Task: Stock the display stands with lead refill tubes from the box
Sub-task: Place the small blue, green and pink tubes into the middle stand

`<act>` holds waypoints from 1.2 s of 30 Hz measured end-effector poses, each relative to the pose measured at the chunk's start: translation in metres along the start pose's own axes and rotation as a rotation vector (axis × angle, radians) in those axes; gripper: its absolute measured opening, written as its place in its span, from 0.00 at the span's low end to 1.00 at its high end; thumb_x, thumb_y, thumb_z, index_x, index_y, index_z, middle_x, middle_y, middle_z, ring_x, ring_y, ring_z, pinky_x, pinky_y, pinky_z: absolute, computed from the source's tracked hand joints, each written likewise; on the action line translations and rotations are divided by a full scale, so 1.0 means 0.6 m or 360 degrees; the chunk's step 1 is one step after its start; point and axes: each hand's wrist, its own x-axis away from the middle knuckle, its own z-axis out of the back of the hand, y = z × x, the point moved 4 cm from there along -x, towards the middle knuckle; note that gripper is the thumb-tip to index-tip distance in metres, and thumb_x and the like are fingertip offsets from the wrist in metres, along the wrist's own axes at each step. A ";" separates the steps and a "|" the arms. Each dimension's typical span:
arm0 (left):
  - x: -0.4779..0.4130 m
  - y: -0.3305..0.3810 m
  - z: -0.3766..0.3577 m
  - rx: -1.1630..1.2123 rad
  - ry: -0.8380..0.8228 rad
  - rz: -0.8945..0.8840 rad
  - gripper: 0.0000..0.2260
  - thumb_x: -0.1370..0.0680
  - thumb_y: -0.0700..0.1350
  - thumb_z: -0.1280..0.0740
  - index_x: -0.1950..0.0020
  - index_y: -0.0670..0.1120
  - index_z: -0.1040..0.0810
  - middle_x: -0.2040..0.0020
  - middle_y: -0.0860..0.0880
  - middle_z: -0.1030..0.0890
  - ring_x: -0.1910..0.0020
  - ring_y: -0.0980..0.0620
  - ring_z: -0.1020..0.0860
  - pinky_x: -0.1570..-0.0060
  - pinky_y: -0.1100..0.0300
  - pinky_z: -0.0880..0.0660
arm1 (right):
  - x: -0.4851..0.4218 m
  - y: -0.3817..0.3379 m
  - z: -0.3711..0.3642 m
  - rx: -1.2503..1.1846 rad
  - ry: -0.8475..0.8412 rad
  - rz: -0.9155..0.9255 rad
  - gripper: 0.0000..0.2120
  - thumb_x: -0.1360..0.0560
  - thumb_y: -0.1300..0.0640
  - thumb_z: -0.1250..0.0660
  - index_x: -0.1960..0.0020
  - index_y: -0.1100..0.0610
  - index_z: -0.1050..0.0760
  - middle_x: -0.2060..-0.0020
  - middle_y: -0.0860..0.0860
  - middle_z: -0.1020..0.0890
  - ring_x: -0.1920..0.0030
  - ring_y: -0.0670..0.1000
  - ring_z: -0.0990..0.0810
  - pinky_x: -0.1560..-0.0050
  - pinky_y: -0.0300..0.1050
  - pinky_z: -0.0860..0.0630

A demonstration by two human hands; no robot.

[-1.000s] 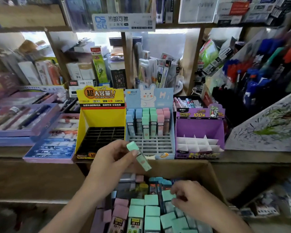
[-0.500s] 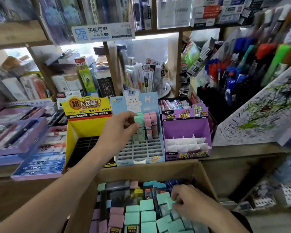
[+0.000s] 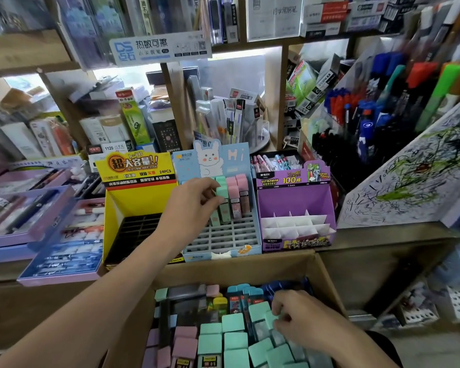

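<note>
Left hand [image 3: 190, 200] moved green tube [image 3: 221, 199] into stand [image 3: 223, 243].

Illumination adequate and diffuse. Brightest source — a white light strip [image 3: 245, 53] beneath the upper wooden shelf [image 3: 24, 51], overexposed and bleaching the panel behind. The pale blue cardboard display stand [image 3: 223, 252] at centre reads sharp; the coloured marker pens [image 3: 383, 102] at right are blurred. Shelf lines bow at the edges — wide-angle distortion. The brown cardboard box [image 3: 237, 269] interior lies in soft shadow.
</note>
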 end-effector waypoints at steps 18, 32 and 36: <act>0.005 0.017 -0.010 -0.0384 -0.0087 -0.0038 0.11 0.20 0.46 0.32 0.38 0.52 0.22 0.56 0.55 0.15 0.57 0.50 0.17 0.60 0.52 0.19 | 0.001 -0.002 0.000 0.0001 0.0009 0.0001 0.03 0.20 0.50 0.32 0.48 0.46 0.26 0.58 0.43 0.24 0.60 0.44 0.25 0.58 0.41 0.28; 0.136 -0.026 0.011 0.0008 -0.0049 0.0255 0.06 0.21 0.48 0.30 0.45 0.55 0.21 0.60 0.62 0.22 0.61 0.66 0.24 0.63 0.72 0.29 | -0.001 -0.020 -0.006 -0.0088 0.0120 0.0108 0.07 0.20 0.49 0.31 0.44 0.46 0.25 0.60 0.44 0.23 0.61 0.43 0.24 0.61 0.37 0.28; 0.217 -0.059 0.023 0.0156 -0.0123 0.0514 0.06 0.22 0.48 0.30 0.48 0.59 0.22 0.56 0.63 0.20 0.54 0.69 0.23 0.61 0.75 0.30 | -0.001 -0.040 -0.008 -0.0111 0.0068 0.0177 0.06 0.21 0.48 0.30 0.46 0.42 0.26 0.57 0.43 0.22 0.59 0.42 0.21 0.61 0.37 0.26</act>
